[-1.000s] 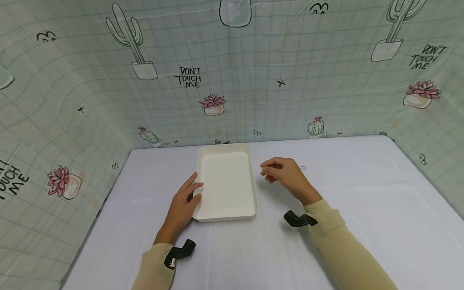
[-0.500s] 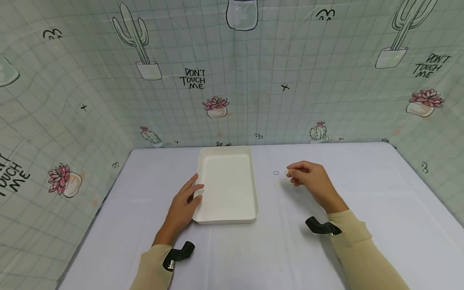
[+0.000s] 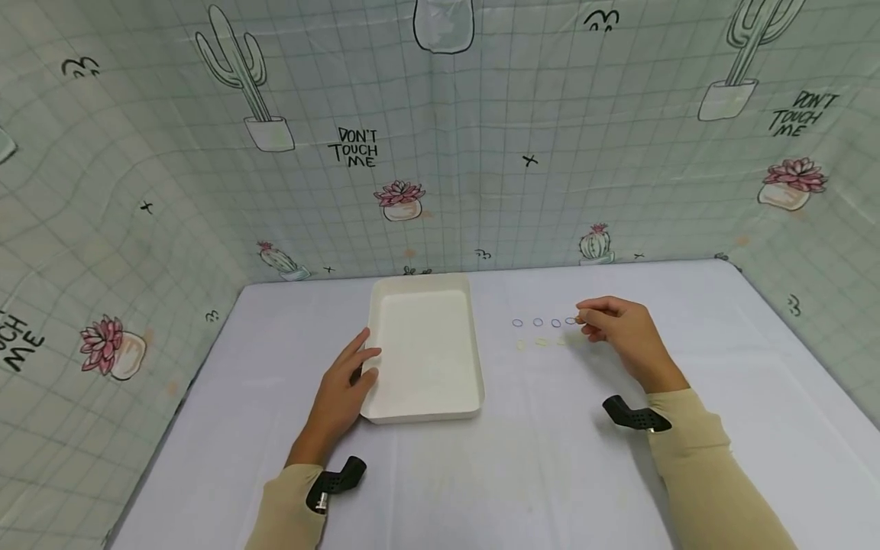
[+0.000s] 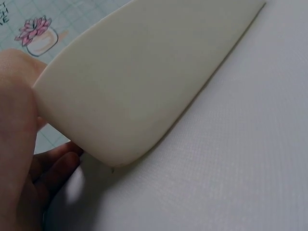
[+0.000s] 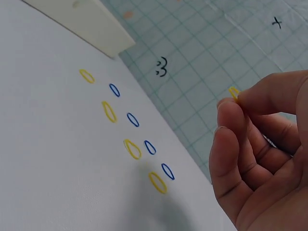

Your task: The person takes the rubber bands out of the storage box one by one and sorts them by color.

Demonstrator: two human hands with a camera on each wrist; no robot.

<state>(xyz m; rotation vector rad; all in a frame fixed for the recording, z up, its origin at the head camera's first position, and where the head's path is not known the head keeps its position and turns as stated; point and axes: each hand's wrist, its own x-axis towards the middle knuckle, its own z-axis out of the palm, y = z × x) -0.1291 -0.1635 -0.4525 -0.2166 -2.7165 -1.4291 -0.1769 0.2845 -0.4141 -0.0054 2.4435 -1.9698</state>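
Open desk, few obstacles
Shallow cream rectangular plastic tray (image 3: pixel 424 347) blocks the middle; small blue and yellow rubber rings (image 3: pixel 543 333) lie beside it.

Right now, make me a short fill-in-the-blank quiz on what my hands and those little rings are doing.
1. The left hand rests against the white ____.
2. The right hand pinches a small ____ ring.
3. The blue rings on the table number ____.
4. The tray holds ____ rings.

Missing words: tray; yellow; four; no

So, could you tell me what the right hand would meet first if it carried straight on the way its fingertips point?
Probably the nearest blue ring: the right hand, pinching a yellow ring, points left along that row, toward the white tray. Its height is unclear.
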